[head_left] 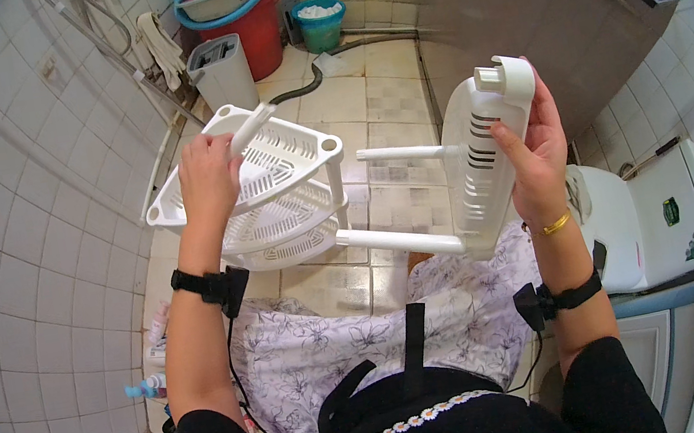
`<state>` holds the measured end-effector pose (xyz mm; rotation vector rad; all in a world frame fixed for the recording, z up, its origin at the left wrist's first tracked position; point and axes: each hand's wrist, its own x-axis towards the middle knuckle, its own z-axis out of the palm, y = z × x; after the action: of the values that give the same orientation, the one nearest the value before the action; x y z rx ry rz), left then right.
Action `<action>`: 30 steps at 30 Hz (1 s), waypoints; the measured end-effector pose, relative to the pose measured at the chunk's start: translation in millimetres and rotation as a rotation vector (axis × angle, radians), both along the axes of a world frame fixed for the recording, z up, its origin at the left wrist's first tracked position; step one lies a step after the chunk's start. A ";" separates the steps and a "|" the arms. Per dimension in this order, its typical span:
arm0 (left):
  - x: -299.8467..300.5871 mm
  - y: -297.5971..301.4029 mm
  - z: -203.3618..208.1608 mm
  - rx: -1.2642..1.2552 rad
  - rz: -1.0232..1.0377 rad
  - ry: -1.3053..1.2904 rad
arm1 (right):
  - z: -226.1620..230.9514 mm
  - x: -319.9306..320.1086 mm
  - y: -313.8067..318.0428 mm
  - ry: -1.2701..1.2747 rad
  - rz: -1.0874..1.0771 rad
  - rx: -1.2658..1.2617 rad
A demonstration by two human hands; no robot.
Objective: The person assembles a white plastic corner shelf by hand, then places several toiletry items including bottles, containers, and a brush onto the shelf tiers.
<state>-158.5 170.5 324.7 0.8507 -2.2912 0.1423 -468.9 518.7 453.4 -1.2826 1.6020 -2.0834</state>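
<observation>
A white plastic corner rack [298,145] with slotted, triangular tiers stands on the floor at centre left. Over its top tier, my left hand [209,181] is closed around a short white plastic tube [251,130], whose upper end points up and to the right. My right hand [539,155] grips a separate white slotted shelf tier [478,167], tipped up on its side. Two white tubes stick out from that tier toward the rack: an upper tube [406,152] and a lower tube [402,240]. Their free ends do not visibly join the rack.
Tiled wall [45,221] runs along the left. Beyond the rack are a grey bin [220,71], a red bucket [262,38] under stacked basins, a teal bucket [322,28] and a dark hose [303,88]. A cabinet [505,7] stands far right; a white toilet [608,214] is nearer.
</observation>
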 end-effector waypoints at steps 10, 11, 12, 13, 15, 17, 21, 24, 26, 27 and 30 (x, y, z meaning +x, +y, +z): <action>-11.8 151.6 107.8 0.053 -0.488 0.466 | 24.4 43.9 22.2 0.010 0.100 -0.001; -16.1 161.2 107.9 0.101 -0.528 0.500 | 26.2 46.4 27.1 0.028 0.092 0.005; -12.4 174.4 111.9 0.200 -0.532 0.465 | 26.7 49.8 30.6 0.043 0.086 0.011; -10.3 186.5 117.7 0.328 -0.541 0.446 | 27.3 53.8 33.6 0.041 0.087 0.004; -4.2 194.8 116.9 0.406 -0.580 0.415 | 30.2 64.1 37.2 0.016 0.126 -0.011; -2.1 208.0 118.9 0.363 -0.570 0.410 | 28.3 68.8 42.0 0.027 0.137 0.009; -3.8 238.6 123.8 0.438 -0.569 0.339 | 30.6 72.7 53.0 0.044 0.163 0.025; 2.3 251.2 125.3 0.393 -0.588 0.277 | 31.5 71.4 58.3 0.039 0.175 0.007; 6.2 256.6 128.3 0.347 -0.591 0.237 | 33.7 69.9 63.1 0.049 0.176 0.008; 7.1 258.3 129.8 0.320 -0.585 0.239 | 35.1 69.0 65.4 0.061 0.179 0.011; 10.7 259.0 135.0 0.251 -0.590 0.233 | 35.5 67.9 71.0 0.081 0.182 0.014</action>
<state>-147.8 429.5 459.7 0.2574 -2.2600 -0.4874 -401.0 589.7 488.9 -1.4665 1.4670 -1.9316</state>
